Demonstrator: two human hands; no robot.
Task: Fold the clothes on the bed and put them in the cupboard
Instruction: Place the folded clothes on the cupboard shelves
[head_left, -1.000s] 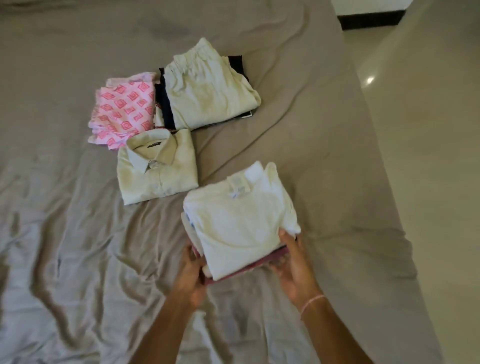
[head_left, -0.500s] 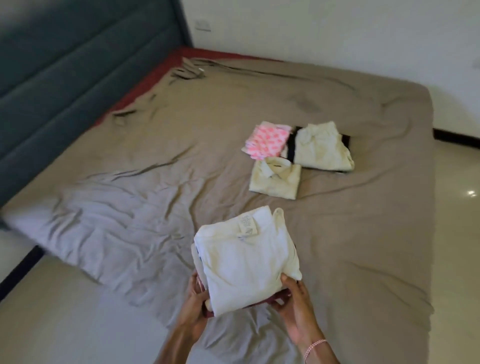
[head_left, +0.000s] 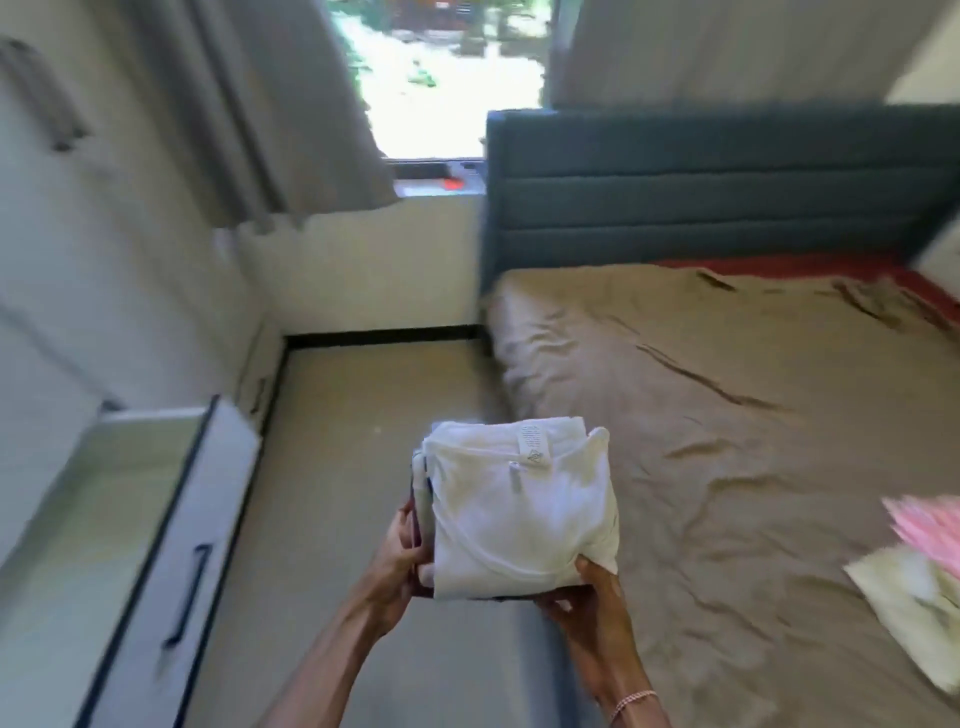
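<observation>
One folded stack (head_left: 519, 519), left fingers (head_left: 409, 525) gripping side, right fingers (head_left: 591, 570) corner

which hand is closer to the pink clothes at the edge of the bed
Right. The right hand grips the right corner of the white folded stack, the side toward the pink clothes on the bed; the left hand holds the opposite edge, farther away.
</observation>
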